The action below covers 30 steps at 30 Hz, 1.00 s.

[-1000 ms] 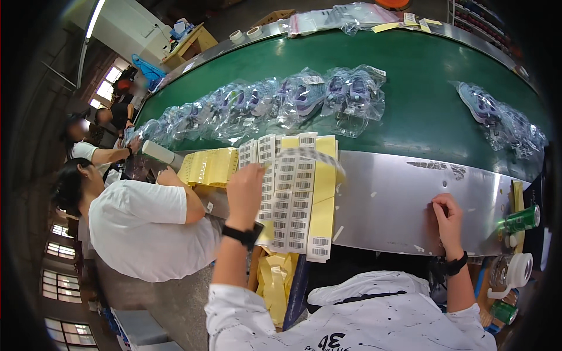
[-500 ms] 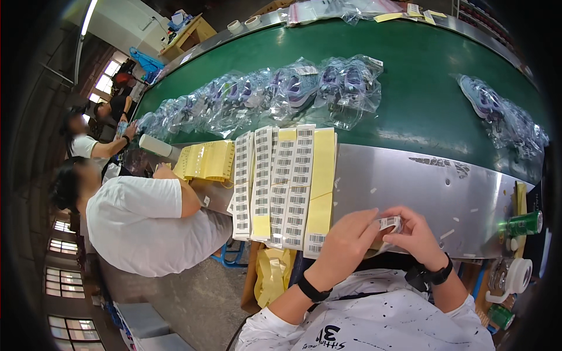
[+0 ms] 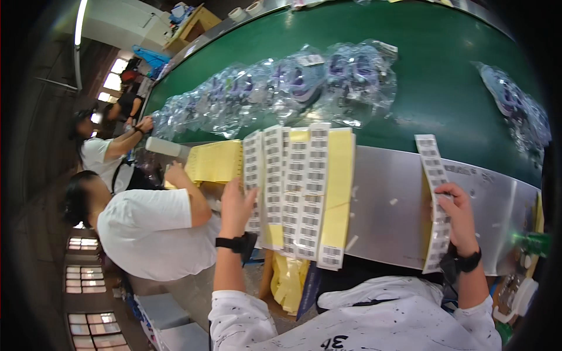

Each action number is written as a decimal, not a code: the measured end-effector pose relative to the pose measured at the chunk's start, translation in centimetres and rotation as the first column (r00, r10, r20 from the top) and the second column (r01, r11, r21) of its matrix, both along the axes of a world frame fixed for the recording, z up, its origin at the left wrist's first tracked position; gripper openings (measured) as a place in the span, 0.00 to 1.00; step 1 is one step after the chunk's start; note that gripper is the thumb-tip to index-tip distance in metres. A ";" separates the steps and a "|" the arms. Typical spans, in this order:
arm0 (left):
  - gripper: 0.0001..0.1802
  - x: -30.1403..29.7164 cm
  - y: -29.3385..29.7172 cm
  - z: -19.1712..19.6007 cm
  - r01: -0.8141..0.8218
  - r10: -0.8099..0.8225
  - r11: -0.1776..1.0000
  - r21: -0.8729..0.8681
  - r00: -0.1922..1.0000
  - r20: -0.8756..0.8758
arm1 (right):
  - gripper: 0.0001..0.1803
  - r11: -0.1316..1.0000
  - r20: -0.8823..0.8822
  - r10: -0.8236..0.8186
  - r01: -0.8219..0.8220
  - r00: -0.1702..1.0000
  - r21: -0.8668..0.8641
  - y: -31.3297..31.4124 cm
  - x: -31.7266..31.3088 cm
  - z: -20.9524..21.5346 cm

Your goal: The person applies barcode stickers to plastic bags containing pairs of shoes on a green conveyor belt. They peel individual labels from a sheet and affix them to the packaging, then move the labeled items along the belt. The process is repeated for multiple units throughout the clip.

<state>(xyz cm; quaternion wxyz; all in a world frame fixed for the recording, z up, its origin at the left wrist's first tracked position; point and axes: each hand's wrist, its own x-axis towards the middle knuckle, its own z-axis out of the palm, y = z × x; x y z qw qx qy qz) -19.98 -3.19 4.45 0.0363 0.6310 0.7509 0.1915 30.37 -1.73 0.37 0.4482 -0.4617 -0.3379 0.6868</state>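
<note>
My right hand (image 3: pixel 458 217) pinches a long white strip of barcode labels (image 3: pixel 432 158) at its right edge, the thumb on top. The strip stands lengthwise above the metal worktop. My left hand (image 3: pixel 236 212) is at the left edge of a row of barcode label sheets (image 3: pixel 307 187), thumb and fingers apart. Its thumb overlaps the leftmost sheet, and I cannot tell how firmly it touches. The sheets lie side by side in stacks, some with rubber bands. A yellow backing sheet (image 3: pixel 338 181) lies at the row's right end.
Clear-bagged shoes (image 3: pixel 298 79) line the green belt (image 3: pixel 421 82), with another bag (image 3: pixel 512 102) at right. Bare metal worktop (image 3: pixel 383 216) lies between my hands. A co-worker (image 3: pixel 158 231) sits close on my left beside yellow sheets (image 3: pixel 215 162). A green can (image 3: pixel 534 243) stands at right.
My hands have parted from in front of me, where they held a small curled label piece. The left moved to the sheets, the right rightward with a long strip. The view shifted.
</note>
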 end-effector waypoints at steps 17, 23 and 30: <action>0.31 2.6 3.5 -0.9 0.001 -0.024 0.975 -0.221 0.995 -0.101 | 0.09 1.000 0.003 -0.021 0.021 1.000 0.023 0.3 1.3 -1.3; 0.30 2.1 3.8 -2.4 0.045 -0.049 0.996 -0.076 0.997 -0.059 | 0.09 1.000 -0.021 -0.017 0.017 1.000 -0.003 0.3 1.4 -0.7; 0.31 1.8 3.0 -2.7 -0.018 0.010 0.994 -0.103 0.997 -0.080 | 0.08 1.000 -0.045 0.016 -0.015 0.999 0.009 0.6 1.6 -0.7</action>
